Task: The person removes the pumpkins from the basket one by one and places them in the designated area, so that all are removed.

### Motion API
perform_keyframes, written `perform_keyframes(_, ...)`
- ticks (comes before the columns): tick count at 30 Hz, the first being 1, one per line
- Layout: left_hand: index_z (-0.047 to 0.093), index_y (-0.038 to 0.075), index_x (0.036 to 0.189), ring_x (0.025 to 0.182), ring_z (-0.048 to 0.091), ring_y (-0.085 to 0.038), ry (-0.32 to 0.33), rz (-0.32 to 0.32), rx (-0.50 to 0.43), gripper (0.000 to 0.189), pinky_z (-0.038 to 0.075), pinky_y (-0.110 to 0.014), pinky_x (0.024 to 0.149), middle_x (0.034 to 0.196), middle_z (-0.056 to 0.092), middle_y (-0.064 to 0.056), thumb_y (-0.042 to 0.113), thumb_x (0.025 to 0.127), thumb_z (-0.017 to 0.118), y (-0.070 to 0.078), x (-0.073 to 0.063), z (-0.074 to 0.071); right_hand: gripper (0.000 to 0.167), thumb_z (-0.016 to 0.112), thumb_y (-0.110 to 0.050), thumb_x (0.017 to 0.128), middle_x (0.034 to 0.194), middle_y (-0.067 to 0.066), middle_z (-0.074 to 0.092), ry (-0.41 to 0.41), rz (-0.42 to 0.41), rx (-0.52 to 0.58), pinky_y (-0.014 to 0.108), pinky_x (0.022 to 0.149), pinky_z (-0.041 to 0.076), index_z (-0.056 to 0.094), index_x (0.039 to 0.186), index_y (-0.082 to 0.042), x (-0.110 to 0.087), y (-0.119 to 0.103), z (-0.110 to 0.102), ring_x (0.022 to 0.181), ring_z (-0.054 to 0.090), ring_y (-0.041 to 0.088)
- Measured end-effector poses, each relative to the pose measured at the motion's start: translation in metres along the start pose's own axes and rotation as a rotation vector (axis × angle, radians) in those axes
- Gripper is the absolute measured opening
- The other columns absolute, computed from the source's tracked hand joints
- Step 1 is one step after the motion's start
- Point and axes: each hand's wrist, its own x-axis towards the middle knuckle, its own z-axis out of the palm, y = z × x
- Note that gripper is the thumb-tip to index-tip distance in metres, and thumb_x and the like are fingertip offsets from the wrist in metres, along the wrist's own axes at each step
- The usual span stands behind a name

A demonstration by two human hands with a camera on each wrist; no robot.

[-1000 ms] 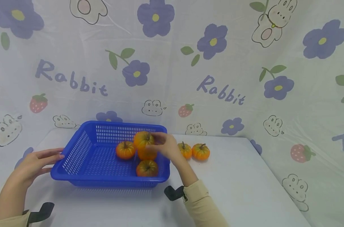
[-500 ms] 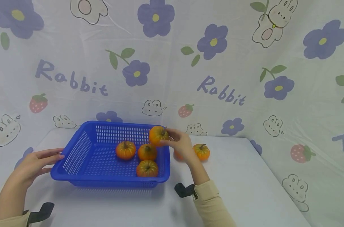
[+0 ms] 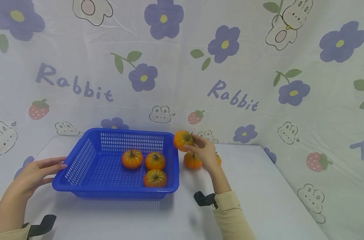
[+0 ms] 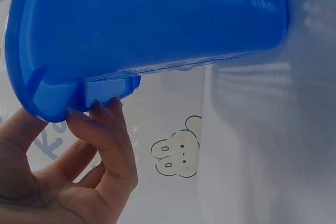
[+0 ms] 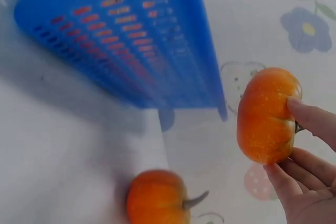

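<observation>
Pinching round orange ribbed pumpkin [image 3: 181, 140] in right hand [image 3: 206, 151], just outside blue perforated plastic basket [image 3: 116, 189]; apparently gripping its left rim [image 3: 58, 181] with left hand [image 3: 35, 172]; room rightward over white desk [image 3: 248, 186].

The blue basket [image 3: 116, 189], slotted in walls and floor, faced open side up, its left rim held by the left hand [image 3: 33, 173]. Three orange, ribbed pumpkins [image 3: 132, 159] [image 3: 155, 161] [image 3: 155, 178] sat stem-up in its right half. The right hand [image 3: 204, 151] pinched a raised pumpkin [image 3: 183, 141] just beside the right rim, stem tilted rightward. Two lower pumpkins [image 3: 192, 161] [image 3: 219, 159] sat outside, right of the basket, the rightmost partly hidden
</observation>
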Motion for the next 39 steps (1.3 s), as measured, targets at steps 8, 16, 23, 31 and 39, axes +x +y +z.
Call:
perform_keyframes(8,0.045,-0.004,0.142,0.086,0.058,0.015,0.006,-0.008,0.021,0.066,0.058,-0.022,0.076,0.093,0.057,0.037,0.039,0.095,0.061,-0.001,0.001,0.0,0.064,0.075,-0.015,0.086,0.149,0.014,0.048,0.071,0.029,-0.014,0.037,0.115,0.039,0.047,0.143,-0.003,0.004,0.013,-0.021,0.141,0.043,0.027)
perform_keyframes(16,0.043,-0.005,0.143,0.086,0.058,0.014,0.007,-0.019,0.03,0.071,0.059,-0.025,0.077,0.095,0.06,0.034,0.044,0.094,0.061,-0.003,0.004,-0.001,0.064,0.073,-0.017,0.088,0.15,0.017,0.045,0.166,0.052,-0.026,0.037,0.116,0.038,0.045,0.144,-0.001,0.008,0.029,-0.042,0.142,0.041,0.028)
perform_keyframes(23,0.04,-0.007,0.144,0.085,0.057,0.015,0.012,-0.029,0.049,0.074,0.06,-0.03,0.08,0.095,0.054,0.036,0.043,0.094,0.062,-0.003,0.004,0.0,0.065,0.072,-0.016,0.088,0.15,0.018,0.044,0.254,0.068,-0.047,0.036,0.117,0.037,0.044,0.144,0.001,0.009,0.04,-0.057,0.142,0.04,0.029)
perform_keyframes(31,0.039,-0.007,0.144,0.085,0.057,0.015,0.01,-0.024,0.042,0.075,0.059,-0.029,0.08,0.095,0.056,0.036,0.044,0.094,0.062,-0.003,0.004,-0.001,0.062,0.071,-0.009,0.088,0.149,0.024,0.042,0.33,0.068,-0.032,0.04,0.117,0.037,0.043,0.142,0.006,0.006,0.052,-0.071,0.142,0.039,0.034)
perform_keyframes(39,0.04,-0.007,0.144,0.085,0.057,0.015,0.01,-0.017,0.044,0.07,0.059,-0.029,0.079,0.097,0.055,0.037,0.039,0.095,0.062,-0.002,0.003,-0.001,0.062,0.071,-0.01,0.088,0.149,0.023,0.042,0.41,0.1,-0.046,0.04,0.116,0.037,0.043,0.143,0.004,0.006,0.07,-0.084,0.143,0.038,0.033)
